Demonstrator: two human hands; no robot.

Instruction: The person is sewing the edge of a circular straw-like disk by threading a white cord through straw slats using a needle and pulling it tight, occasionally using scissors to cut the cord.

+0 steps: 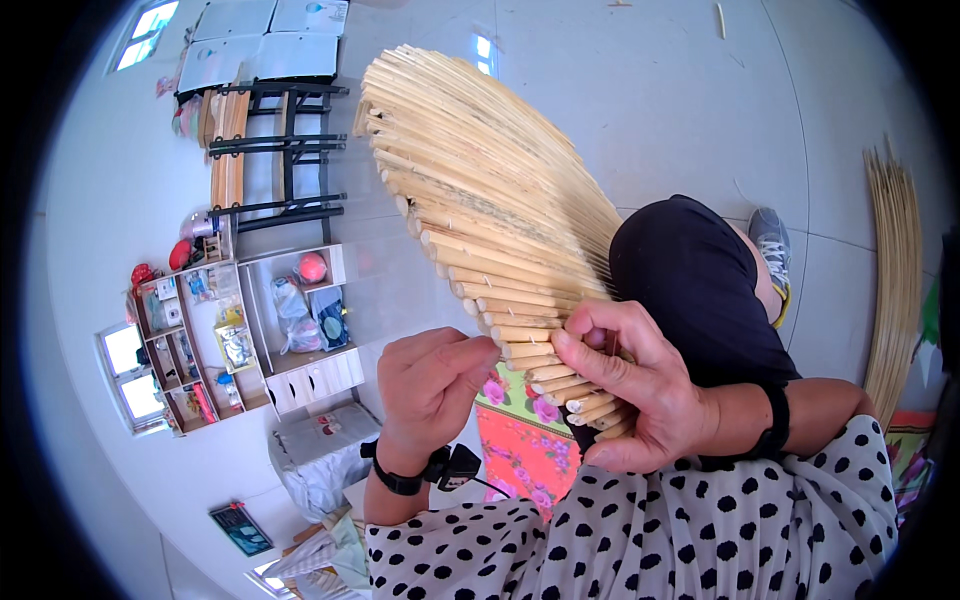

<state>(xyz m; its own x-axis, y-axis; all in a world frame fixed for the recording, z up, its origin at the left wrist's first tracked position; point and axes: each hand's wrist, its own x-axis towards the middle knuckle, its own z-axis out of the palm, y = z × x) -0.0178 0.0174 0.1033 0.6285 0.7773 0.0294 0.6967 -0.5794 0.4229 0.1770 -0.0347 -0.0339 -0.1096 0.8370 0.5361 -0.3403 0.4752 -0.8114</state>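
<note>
A long mat of pale, straw-coloured stalks (500,210), laid side by side in a row, stretches from my lap out over the floor. Its cut stalk ends line the left edge, and short bits of thread show along it. My right hand (640,385) is closed on the near end of the mat, thumb over the stalks and fingertips bent in. Just beside the mat's left edge, my left hand (435,385) makes a pinch with thumb and forefinger. Whatever it pinches is too small to make out.
A bundle of long thin stalks (893,290) lies on the floor at the right. Under the mat's near end is a floral cloth (525,440). Shelves (305,320) with bags and boxes and black-legged folded tables (290,150) stand left. My bent knee (690,280) flanks the mat.
</note>
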